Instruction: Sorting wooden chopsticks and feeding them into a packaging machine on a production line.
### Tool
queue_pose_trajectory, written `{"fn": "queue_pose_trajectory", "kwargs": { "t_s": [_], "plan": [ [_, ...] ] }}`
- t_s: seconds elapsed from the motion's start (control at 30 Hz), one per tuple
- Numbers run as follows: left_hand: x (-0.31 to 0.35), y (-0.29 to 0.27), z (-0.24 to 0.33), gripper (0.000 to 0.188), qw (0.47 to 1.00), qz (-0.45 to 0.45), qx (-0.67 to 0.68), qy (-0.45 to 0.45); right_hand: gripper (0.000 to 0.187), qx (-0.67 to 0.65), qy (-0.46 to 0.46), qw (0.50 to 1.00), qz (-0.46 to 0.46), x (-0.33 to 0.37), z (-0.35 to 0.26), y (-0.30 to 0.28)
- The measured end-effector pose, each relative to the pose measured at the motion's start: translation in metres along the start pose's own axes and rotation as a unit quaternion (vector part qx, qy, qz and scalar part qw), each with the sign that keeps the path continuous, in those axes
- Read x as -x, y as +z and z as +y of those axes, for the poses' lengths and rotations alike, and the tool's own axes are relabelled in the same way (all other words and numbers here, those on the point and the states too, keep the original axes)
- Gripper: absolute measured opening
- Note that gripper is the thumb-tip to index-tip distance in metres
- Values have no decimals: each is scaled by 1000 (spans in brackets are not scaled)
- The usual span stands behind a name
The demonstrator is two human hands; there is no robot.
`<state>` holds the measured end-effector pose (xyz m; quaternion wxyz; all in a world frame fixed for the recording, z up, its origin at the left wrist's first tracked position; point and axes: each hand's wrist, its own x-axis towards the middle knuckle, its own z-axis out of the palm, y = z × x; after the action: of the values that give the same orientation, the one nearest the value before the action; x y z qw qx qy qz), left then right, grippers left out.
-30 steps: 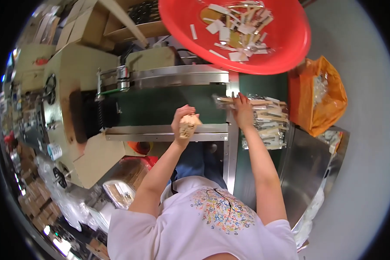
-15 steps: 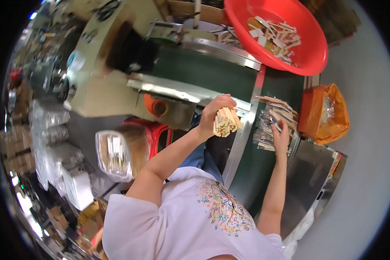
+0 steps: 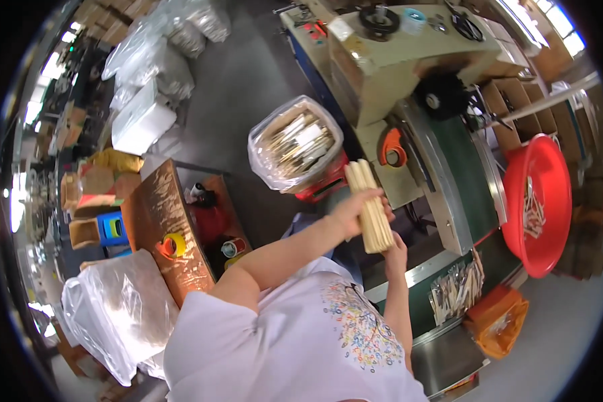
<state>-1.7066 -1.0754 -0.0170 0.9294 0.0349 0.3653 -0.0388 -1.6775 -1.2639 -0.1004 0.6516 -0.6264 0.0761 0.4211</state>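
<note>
My left hand (image 3: 355, 213) is closed around the middle of a thick bundle of pale wooden sticks (image 3: 376, 231). The bundle stands nearly lengthwise in front of me, its far end tipped a little to the left. At its lower right end my right hand (image 3: 396, 256) presses against the sticks, its fingers partly hidden behind them. To the right, a pile of sticks in clear wrappers (image 3: 457, 289) lies on the green belt (image 3: 472, 194).
A clear-lined box (image 3: 295, 144) of sticks rests on a red stool ahead. Rightward are a red basin (image 3: 546, 201) and an orange bag (image 3: 499, 321). A beige machine (image 3: 395, 63) stands beyond; an orange tape dispenser (image 3: 392, 149) lies beside it. At left is a brown cabinet (image 3: 164, 228).
My view has swung left toward the lined box. The bundle has turned from end-on to lengthwise. My right hand has left the wrapped pile and come to the bundle.
</note>
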Motion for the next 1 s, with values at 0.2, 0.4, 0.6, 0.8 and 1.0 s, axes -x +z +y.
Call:
{"fn": "queue_pose_trajectory", "kwargs": {
  "t_s": [0.2,0.4,0.6,0.8,1.0],
  "plan": [
    [91,-82,118,18,980,-18,77,185,69,246,-63,967,-1,-114,6,180],
    [183,-132,203,19,948,-13,165,273,39,430,-341,835,31,-211,39,217],
    [256,-195,295,16,895,-88,302,316,46,450,-310,838,2,-177,-10,362],
    [293,-224,388,17,878,-142,311,333,29,872,-347,333,-90,-248,7,406],
    [286,-213,488,15,901,-56,246,353,8,833,-344,400,-169,-259,-29,390]
  ]
}}
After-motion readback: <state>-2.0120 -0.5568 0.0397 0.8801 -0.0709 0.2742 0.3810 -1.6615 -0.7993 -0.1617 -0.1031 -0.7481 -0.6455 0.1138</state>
